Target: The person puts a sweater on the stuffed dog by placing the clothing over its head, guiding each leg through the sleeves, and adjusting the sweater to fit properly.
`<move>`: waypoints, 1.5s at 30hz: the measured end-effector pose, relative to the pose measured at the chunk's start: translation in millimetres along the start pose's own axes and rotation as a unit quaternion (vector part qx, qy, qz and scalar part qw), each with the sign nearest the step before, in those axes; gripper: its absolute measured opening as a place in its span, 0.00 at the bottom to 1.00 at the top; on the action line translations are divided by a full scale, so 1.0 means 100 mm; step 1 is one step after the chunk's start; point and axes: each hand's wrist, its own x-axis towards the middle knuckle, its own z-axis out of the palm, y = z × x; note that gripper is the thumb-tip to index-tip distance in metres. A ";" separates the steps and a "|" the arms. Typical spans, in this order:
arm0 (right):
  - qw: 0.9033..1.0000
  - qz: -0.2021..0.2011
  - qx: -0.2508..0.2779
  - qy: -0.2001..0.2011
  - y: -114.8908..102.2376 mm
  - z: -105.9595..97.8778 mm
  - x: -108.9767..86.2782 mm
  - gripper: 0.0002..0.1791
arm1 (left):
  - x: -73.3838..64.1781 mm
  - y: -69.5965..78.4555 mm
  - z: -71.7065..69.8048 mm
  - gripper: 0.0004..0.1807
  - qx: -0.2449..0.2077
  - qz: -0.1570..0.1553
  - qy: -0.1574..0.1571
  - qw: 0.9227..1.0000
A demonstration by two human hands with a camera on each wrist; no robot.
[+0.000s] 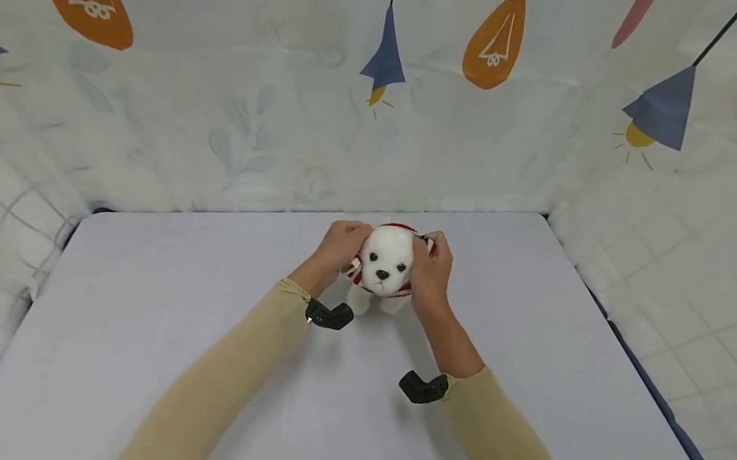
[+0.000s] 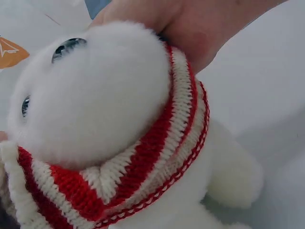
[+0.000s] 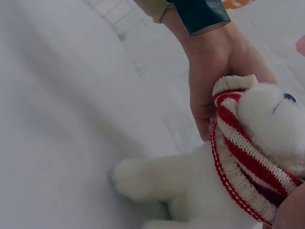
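A white plush dog (image 1: 385, 258) stands on the table, its dark eyes and nose turned toward me. A red-and-white striped knit sweater (image 2: 157, 143) circles its neck below the chin, and a red edge of it shows behind the top of the head. My left hand (image 1: 343, 241) grips the knit beside the head on the left; its curled fingers (image 3: 202, 112) also show in the right wrist view. On the opposite side my right hand (image 1: 432, 272) pinches the knit next to the dog's cheek. The toy's back is hidden from the head view.
A white-covered table (image 1: 212, 267) lies under the toy and my arms. Behind it hangs a pale curtain (image 1: 232, 132) printed with lamps, bulbs and pencils. Black wrist cameras (image 1: 330, 314) sit on both wrists. The table's right edge (image 1: 634, 360) is dark.
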 end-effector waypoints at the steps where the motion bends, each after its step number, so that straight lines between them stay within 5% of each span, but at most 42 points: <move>1: 1.000 0.001 0.009 0.003 0.01 0.00 0.01 0.12 | 0.01 -0.01 0.00 0.17 -0.004 -0.007 0.002 1.000; 8: 0.999 0.025 0.028 0.019 0.08 0.00 0.05 0.12 | 0.08 -0.06 -0.02 0.16 -0.011 -0.040 0.005 0.999; 16: 0.997 0.021 0.064 0.039 0.16 -0.01 0.05 0.14 | 0.10 -0.10 -0.07 0.15 -0.043 -0.081 -0.045 0.995; 19: 0.997 0.037 0.065 0.034 0.15 -0.02 0.04 0.14 | 0.09 -0.09 -0.11 0.17 -0.035 -0.052 -0.065 0.996; 22: 0.997 0.051 0.048 0.026 0.11 -0.05 0.03 0.14 | 0.05 -0.06 -0.14 0.17 0.019 -0.001 -0.076 0.997; 25: 0.998 0.052 0.011 0.019 0.05 -0.06 0.01 0.14 | -0.04 0.00 -0.15 0.15 0.116 0.092 -0.052 0.988; 28: 0.998 0.053 -0.025 0.013 -0.01 -0.06 0.00 0.15 | -0.20 0.13 -0.10 0.14 0.210 0.222 0.008 0.952; 31: 0.998 0.057 -0.040 0.001 -0.05 -0.06 -0.01 0.17 | -0.37 0.27 0.01 0.13 0.312 0.334 0.050 0.888; 34: 0.997 0.069 -0.044 -0.008 -0.05 -0.07 -0.01 0.18 | -0.52 0.38 0.11 0.19 0.436 0.368 0.051 0.820; 37: 0.995 0.085 -0.054 -0.010 -0.05 -0.08 -0.01 0.18 | -0.62 0.43 0.17 0.30 0.537 0.344 0.032 0.770; 40: 0.993 0.093 -0.068 -0.012 -0.04 -0.08 -0.01 0.17 | -0.66 0.45 0.21 0.37 0.576 0.308 0.004 0.757; 45: 0.993 0.081 -0.085 -0.024 -0.01 -0.08 -0.01 0.18 | -0.64 0.40 0.22 0.43 0.584 0.278 -0.008 0.762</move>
